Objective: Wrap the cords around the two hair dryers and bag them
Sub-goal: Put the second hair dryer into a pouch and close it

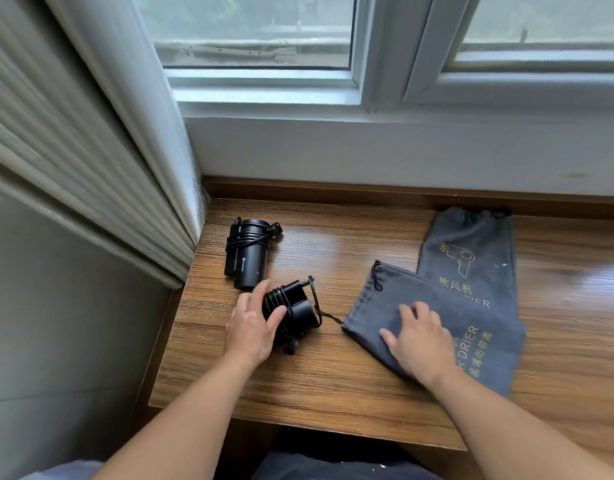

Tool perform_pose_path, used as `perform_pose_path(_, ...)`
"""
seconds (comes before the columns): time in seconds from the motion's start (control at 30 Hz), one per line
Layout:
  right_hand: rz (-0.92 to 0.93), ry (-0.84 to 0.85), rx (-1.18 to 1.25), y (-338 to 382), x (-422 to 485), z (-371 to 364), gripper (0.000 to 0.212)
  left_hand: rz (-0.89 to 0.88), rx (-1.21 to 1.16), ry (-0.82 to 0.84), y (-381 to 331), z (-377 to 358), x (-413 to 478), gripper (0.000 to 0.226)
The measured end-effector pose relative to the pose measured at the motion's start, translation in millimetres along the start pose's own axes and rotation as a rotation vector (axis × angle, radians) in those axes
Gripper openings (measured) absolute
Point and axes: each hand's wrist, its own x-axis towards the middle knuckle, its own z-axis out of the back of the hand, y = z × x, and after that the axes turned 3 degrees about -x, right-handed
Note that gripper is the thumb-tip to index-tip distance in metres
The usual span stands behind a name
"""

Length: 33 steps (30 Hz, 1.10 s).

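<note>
The near hair dryer (pixel 298 308) lies on the wooden surface (pixel 333 393), close to its left edge. Its cord (pixel 275 296) is wound round it. It looks hard and smooth, so it may slip. It is probably not heavy. The best place to hold it is likely round the middle, over the cord loops, so they stay tight. Its long side runs from the left to the right, and its round end faces right, toward the near bag (pixel 368 306). The left grip (pixel 252 323) rests on this dryer with fingers only a little bent, not closed round it. The right grip (pixel 421 336) lies flat and spread out on the near bag, holding nothing. That bag is soft and floppy, with its mouth facing the dryer. The far hair dryer (pixel 252 261) is wrapped too. It points from the window toward the person. The far bag (pixel 472 244) lies partly under the near one.
</note>
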Motion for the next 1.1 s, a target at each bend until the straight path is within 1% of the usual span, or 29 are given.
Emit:
perform_pose_path(0.07,0.018,0.094,0.072,13,0,0,0.070,0.038,-0.009,-0.093,-3,-3,-9,0.065)
perform_pose_path(0.1,0.024,0.136,0.078,15,-1,-2,0.073,0.035,-0.001,-0.103,-1,-4,-13,0.067)
perform_pose_path(0.2,0.082,0.176,0.056,9,-10,-8,0.077,0.005,-0.063,-0.026,11,-4,-22,0.079)
perform_pose_path(0.27,0.158,0.186,0.031,-2,-17,-12,0.078,-0.010,-0.100,0.023,19,-1,-25,0.096)
perform_pose_path(0.37,0.273,0.202,-0.009,-19,-23,-18,0.078,0.024,-0.066,0.101,24,0,-27,0.121)
perform_pose_path(0.43,0.322,0.209,-0.028,-27,-24,-18,0.077,0.046,-0.032,0.119,25,-1,-25,0.128)
perform_pose_path(0.53,0.348,0.225,-0.040,-31,-23,-16,0.073,0.041,0.017,0.122,26,-3,-21,0.130)
perform_pose_path(0.6,0.304,0.216,0.014,-22,-25,-12,0.064,0.027,0.037,0.118,28,-5,-19,0.131)
perform_pose_path(0.67,0.224,0.172,0.082,-2,-30,-9,0.052,0.023,0.054,0.109,29,-6,-16,0.130)
perform_pose_path(0.73,0.137,0.156,0.122,20,-34,-8,0.052,0.017,0.073,0.092,29,-7,-14,0.128)
perform_pose_path(0.8,0.067,0.202,0.139,37,-37,-8,0.054,0.003,0.093,0.073,30,-7,-12,0.127)
perform_pose_path(0.83,0.050,0.221,0.131,43,-37,-9,0.051,0.002,0.097,0.073,30,-7,-11,0.126)
perform_pose_path(0.93,0.023,0.232,0.140,46,-34,-7,0.028,0.004,0.054,0.097,33,-4,-6,0.124)
perform_pose_path(1.0,-0.026,0.228,0.225,42,-33,-9,0.020,0.010,0.010,0.134,33,-2,-5,0.123)
perform_pose_path(1.1,-0.100,0.184,0.443,31,-30,-6,0.011,-0.012,-0.071,0.219,27,-1,-9,0.126)
